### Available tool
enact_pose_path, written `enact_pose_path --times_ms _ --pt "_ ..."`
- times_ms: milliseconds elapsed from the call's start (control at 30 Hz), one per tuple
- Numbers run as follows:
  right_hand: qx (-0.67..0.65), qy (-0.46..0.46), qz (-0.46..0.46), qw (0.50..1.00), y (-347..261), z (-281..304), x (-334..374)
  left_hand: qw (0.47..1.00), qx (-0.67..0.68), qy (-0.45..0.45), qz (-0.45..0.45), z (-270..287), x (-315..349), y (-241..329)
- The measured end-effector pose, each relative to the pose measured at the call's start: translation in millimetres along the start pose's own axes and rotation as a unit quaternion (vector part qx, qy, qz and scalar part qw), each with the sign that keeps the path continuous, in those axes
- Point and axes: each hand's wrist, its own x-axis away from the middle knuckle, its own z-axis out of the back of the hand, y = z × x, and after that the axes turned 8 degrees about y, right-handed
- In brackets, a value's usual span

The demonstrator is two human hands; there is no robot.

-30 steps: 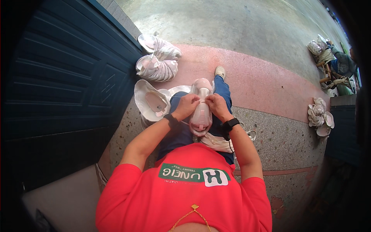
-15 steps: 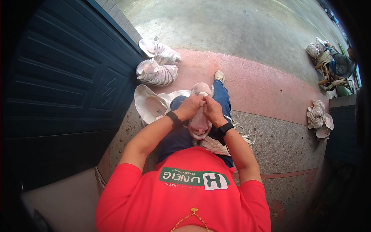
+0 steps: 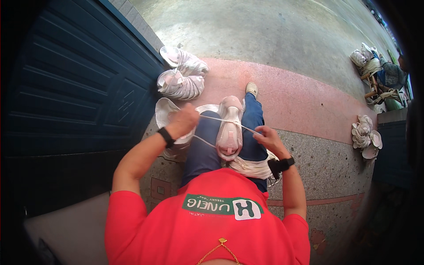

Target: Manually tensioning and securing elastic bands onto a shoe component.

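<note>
A pale pink and white shoe upper (image 3: 229,135) lies between my thighs, its narrow toe end pointing away from me. A white shoelace (image 3: 215,118) crosses it, drawn out to both sides. My left hand (image 3: 183,121), slightly blurred, is closed around the lace to the left of the upper, above my left knee. To the right, my right hand (image 3: 269,139) pinches the other end between thumb and fingers. A second strand hangs slack from beneath my left hand towards the heel. Over my right thigh lies a bundle of white laces (image 3: 251,168).
More white uppers (image 3: 165,108) sit beside my left knee. Bundled uppers (image 3: 187,87) rest against the dark blue door (image 3: 84,84). Another bundle (image 3: 363,132) lies on the floor to the right. A person (image 3: 391,73) sits at the far right near a bundle.
My hands were together over the upper; now they are wide apart, left hand to the left and right hand to the right. The lace is stretched between them.
</note>
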Motion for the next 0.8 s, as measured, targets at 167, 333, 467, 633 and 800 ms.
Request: enact_pose_path --times_ms 167,333,467,633,800 --pt "-0.257 0.13 -0.045 0.957 39.0 107.1 59.8 0.894 -0.214 0.209 0.334 157.7 165.6 -191.0" --pt "-0.693 0.201 0.1 0.685 125.2 232.7 132.8 0.585 0.146 0.502 0.621 310.8 259.4 -263.5" --pt "-0.73 0.291 0.156 0.599 117.2 347.0 181.1 0.468 0.447 0.58 0.495 360.6 267.1 -255.4" --pt "-0.59 0.302 0.241 0.709 107.9 382.6 178.1 0.635 0.504 0.422 0.406 305.9 183.1 -223.9" --pt "-0.31 0.284 0.078 0.904 66.5 193.5 64.1 0.714 0.477 0.15 0.489 124.6 62.0 -57.7"
